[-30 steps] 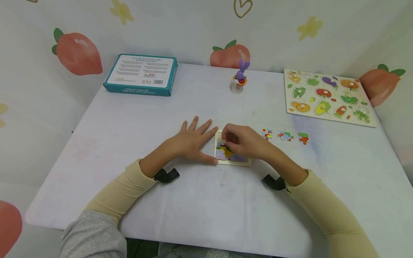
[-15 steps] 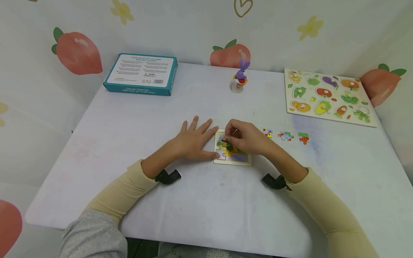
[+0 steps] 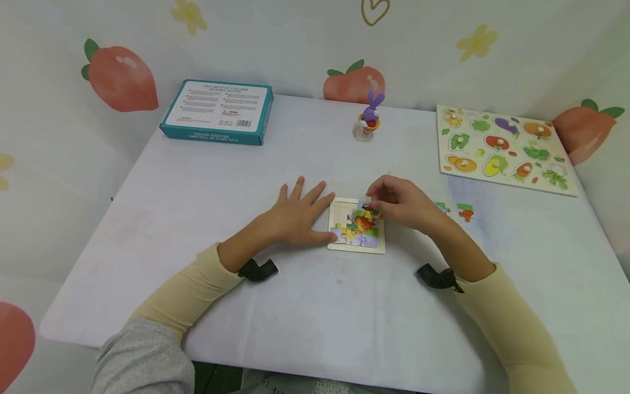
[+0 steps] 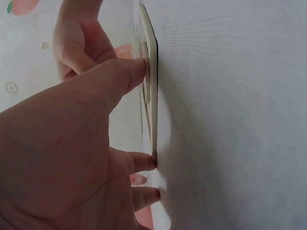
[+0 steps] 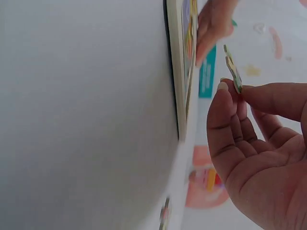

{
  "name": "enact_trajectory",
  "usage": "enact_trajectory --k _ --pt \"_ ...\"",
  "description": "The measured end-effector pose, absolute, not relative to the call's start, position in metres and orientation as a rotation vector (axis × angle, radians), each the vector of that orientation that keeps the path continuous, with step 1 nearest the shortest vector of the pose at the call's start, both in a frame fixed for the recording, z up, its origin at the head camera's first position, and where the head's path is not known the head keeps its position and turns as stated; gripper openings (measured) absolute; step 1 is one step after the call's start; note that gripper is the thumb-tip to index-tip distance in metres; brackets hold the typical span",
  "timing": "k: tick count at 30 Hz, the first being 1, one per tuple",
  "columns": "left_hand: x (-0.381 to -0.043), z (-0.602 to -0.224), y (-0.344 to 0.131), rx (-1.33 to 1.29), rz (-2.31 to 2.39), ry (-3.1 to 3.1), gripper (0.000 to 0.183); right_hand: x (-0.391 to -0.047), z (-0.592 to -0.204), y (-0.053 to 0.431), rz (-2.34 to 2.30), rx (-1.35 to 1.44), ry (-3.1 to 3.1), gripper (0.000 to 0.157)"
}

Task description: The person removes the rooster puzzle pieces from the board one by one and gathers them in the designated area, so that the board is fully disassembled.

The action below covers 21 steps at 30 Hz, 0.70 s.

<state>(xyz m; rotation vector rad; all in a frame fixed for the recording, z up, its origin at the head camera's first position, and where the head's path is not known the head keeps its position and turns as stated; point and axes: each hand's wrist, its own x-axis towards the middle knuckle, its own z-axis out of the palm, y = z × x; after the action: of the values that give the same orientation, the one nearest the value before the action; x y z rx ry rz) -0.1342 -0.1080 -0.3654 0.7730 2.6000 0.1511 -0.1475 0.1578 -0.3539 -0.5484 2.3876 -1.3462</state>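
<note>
A small wooden jigsaw tray (image 3: 339, 247) with a pale frame lies at the middle of the table. Interlocked picture pieces line its bottom and right side, and the upper left shows bare wood. My left hand (image 3: 297, 221) is spread palm down, its thumb pressing the tray's lower left corner and a fingertip at the upper left edge. Over the tray's right side, my right hand (image 3: 406, 205) pinches a jigsaw piece (image 5: 233, 72) between thumb and fingers. In the right wrist view, that piece is tilted up, apart from the tray.
Right of my right hand lie loose jigsaw pieces (image 3: 465, 212), one partly covered by the wrist. A vegetable peg board (image 3: 512, 148) lies at the back right, a purple rabbit figure (image 3: 370, 115) at the back middle, and a teal box (image 3: 216, 112) at the back left.
My right hand has moved right, from over the tray's middle to its right side, uncovering the bare upper left. It now hides the nearest loose piece's spot. My left hand stays put.
</note>
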Motion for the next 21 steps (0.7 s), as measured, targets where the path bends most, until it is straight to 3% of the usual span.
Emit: enact_trajectory --k 12,21 --pt "-0.134 -0.365 -0.110 0.802 0.175 2.599 0.099 -0.143 -0.346 0.205 -1.379 -0.354 2.411 0.019" --pt "-0.133 -0.364 -0.112 0.814 0.154 2.571 0.119 -0.136 -0.344 0.226 -1.276 -0.316 2.425 0.019"
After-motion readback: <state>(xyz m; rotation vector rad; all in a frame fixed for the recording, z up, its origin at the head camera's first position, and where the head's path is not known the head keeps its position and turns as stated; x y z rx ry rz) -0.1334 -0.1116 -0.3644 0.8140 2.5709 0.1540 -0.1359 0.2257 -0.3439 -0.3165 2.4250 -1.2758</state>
